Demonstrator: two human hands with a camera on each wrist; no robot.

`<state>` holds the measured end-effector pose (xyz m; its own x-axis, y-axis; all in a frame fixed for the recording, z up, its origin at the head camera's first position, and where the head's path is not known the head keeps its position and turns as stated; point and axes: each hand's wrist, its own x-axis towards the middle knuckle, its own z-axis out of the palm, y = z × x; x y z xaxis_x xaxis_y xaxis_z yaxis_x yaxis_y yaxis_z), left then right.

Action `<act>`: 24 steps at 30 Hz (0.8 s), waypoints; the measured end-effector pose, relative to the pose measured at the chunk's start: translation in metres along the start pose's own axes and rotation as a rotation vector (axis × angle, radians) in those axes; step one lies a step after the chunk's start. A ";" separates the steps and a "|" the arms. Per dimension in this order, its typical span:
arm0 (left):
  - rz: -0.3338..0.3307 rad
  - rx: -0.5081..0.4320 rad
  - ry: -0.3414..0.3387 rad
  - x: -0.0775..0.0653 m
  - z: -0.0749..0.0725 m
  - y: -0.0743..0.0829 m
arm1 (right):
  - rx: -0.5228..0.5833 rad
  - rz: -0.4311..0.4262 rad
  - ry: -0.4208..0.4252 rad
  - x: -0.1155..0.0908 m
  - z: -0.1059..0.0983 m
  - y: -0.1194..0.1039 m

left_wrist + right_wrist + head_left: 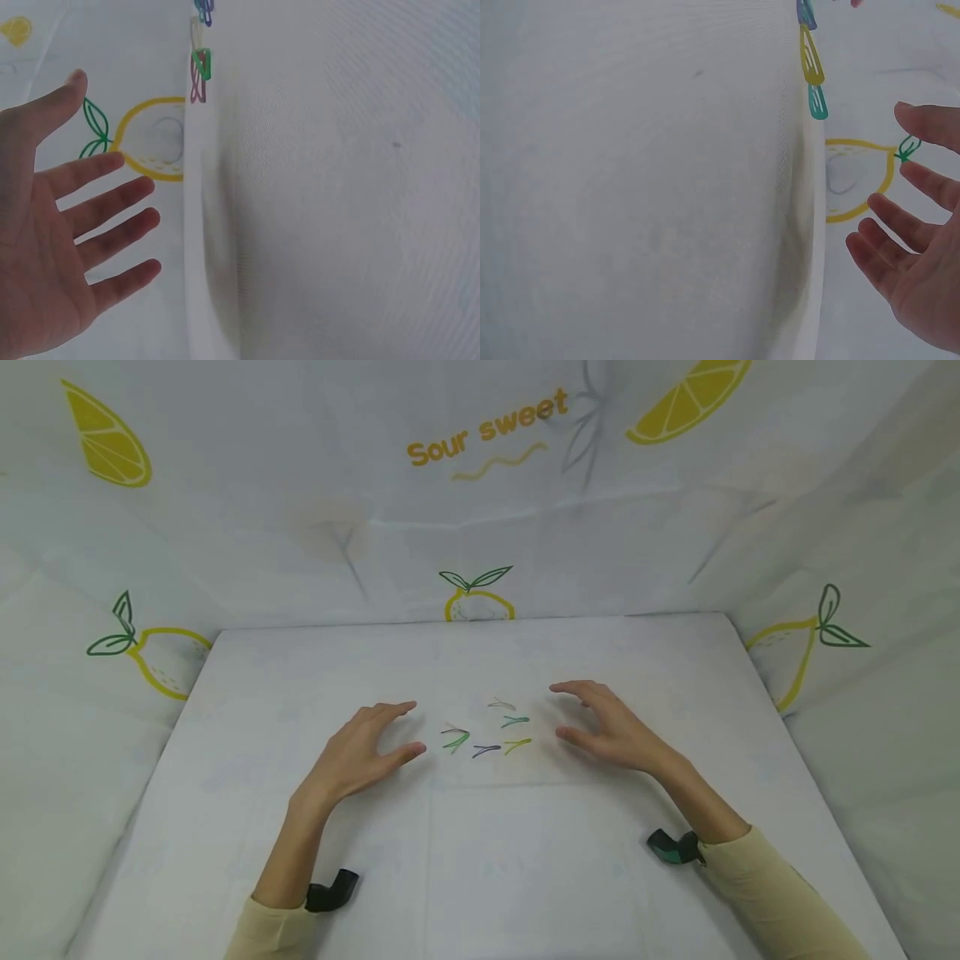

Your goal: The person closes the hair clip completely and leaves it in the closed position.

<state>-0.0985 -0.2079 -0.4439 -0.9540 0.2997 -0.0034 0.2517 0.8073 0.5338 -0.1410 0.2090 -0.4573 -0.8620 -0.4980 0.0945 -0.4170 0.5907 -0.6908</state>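
Note:
Several snap hair clips, their arms spread in V shapes, lie on the white tabletop between my hands: a green clip, a dull reddish clip, a purple-blue clip, a yellow clip, a teal clip and a pale beige clip. Left of them, my left hand is held with fingers extended and thumb apart, nearest the green and reddish ones. On the other side, my right hand has loosely bent, parted fingers, nearest the teal and yellow clips. Neither hand touches a clip.
The white table meets a white cloth backdrop printed with lemons at the back and sides. A black curved piece sits at the left cuff, and a black and green one at the right cuff.

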 end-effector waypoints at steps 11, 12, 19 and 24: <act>-0.002 -0.060 -0.029 0.002 0.004 0.005 | 0.057 -0.045 -0.039 0.003 0.003 -0.003; -0.001 -0.065 -0.033 0.003 0.005 0.006 | 0.068 -0.054 -0.041 0.003 0.003 -0.003; -0.005 -0.099 -0.042 0.004 0.005 0.009 | 0.113 -0.102 -0.063 0.005 0.006 -0.005; 0.005 -0.147 -0.058 0.005 0.005 0.011 | 0.155 -0.106 -0.085 0.007 0.009 -0.005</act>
<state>-0.0992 -0.1948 -0.4426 -0.9409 0.3354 -0.0470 0.2255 0.7239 0.6521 -0.1427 0.1967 -0.4596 -0.7852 -0.6082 0.1165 -0.4494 0.4302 -0.7829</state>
